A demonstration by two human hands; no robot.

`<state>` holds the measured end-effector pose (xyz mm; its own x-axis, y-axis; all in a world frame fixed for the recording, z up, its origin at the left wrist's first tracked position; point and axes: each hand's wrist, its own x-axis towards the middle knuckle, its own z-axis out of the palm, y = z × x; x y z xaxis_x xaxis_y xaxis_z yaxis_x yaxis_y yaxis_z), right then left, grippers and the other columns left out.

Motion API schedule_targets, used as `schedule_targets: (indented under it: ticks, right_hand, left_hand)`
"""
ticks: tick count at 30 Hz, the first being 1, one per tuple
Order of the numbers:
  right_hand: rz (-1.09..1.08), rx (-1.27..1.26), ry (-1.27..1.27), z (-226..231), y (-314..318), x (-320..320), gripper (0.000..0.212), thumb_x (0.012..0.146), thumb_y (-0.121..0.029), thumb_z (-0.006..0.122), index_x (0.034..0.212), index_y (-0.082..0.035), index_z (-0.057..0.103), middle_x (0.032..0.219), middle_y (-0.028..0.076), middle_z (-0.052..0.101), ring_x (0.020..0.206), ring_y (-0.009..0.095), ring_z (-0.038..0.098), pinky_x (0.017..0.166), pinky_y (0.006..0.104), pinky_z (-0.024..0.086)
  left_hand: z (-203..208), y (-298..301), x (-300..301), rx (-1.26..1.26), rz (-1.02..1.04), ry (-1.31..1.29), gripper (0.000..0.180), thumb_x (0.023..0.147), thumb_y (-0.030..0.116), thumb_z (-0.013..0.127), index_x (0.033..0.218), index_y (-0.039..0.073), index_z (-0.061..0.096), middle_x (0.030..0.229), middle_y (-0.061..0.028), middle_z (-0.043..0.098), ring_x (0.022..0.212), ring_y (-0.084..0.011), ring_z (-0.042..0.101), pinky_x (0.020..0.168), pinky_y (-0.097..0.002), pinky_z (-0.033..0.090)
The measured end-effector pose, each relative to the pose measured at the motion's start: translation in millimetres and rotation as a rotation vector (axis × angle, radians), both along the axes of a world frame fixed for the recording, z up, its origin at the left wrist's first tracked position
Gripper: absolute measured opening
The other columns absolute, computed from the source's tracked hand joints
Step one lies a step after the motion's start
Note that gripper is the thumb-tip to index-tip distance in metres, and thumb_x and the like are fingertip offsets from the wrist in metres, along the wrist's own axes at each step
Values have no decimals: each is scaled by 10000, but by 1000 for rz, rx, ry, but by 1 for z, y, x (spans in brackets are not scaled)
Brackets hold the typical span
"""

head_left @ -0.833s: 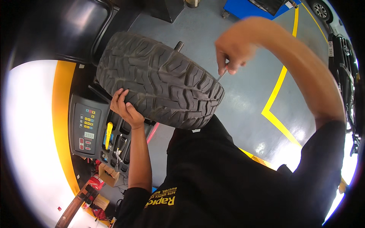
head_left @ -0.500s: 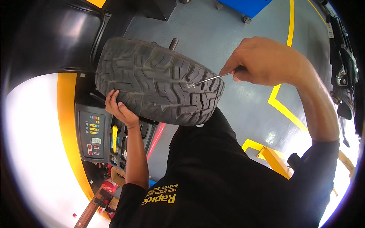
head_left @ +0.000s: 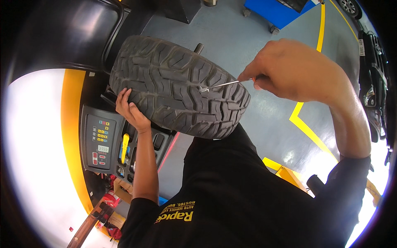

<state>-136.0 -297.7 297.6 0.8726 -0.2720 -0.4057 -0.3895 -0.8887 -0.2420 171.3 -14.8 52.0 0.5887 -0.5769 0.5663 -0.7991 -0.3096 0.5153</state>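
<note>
A large black tire [head_left: 178, 82] with chunky tread blocks hangs in front of me. My left hand [head_left: 131, 110] lies on the tread's near left part, its fingers stretched over the rubber. In a closed fist, my right hand [head_left: 285, 70] grips a thin metal-shafted tool [head_left: 225, 84] just beyond the tire's right edge. The fist hides the handle, so its exact kind is unclear. The shaft points left across the tread, and its tip touches or nearly touches a small pale, shiny spot [head_left: 204, 89] between the blocks.
A balancing machine's control panel [head_left: 99, 142] and a tray with a yellow tool [head_left: 125, 144] stand at the left. Behind the tire, a metal shaft [head_left: 199, 48] sticks out. A blue wheeled cabinet [head_left: 277, 12] is at the far side; a parked car [head_left: 372, 82] stands far right.
The whole view has shifted slightly, showing more of the blue cabinet and the car. Both hands keep their places on the tire and the tool, whose tip stays at the pale spot.
</note>
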Motion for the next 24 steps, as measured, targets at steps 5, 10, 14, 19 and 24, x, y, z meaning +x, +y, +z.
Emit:
schedule_targets:
  ticks: [5,10,14,19,24]
  right_hand:
    - [61,-24,-124,-2,-1,2,201,936,-172,733,1110,-167,833,1015,71,780,1080,284,698,946,427,547]
    - [50,-79,-183,18,15,13,187,930,-178,744,1087,-188,844,982,39,783,1077,253,689,962,407,536]
    - [124,-69,-253,6,-3,7,186,931,-189,749,1092,-186,843,976,33,780,1066,250,688,964,400,533]
    - [117,-81,-158,9,-8,15,203,927,-184,758,1113,-186,840,974,22,781,1050,252,689,951,406,530]
    - [50,-34,-120,11,-3,11,200,922,-155,752,1102,-178,836,938,23,770,1034,249,689,924,405,529]
  left_hand:
    - [3,-4,1,-1,0,23,492,1041,281,377,1321,29,692,1429,-142,641,1375,-347,496,1180,-483,300]
    - [4,-3,2,-23,-20,27,488,1044,278,378,1315,20,690,1429,-144,641,1373,-347,494,1183,-483,300]
    - [4,-4,3,-14,-14,31,483,1046,270,376,1314,18,690,1429,-146,637,1375,-346,490,1184,-481,304]
    - [5,-6,1,-29,-14,52,478,1039,252,378,1316,21,691,1430,-146,638,1370,-343,492,1179,-477,310]
    - [7,-7,0,-17,-18,32,480,1039,230,370,1325,7,684,1424,-164,630,1366,-338,504,1177,-477,327]
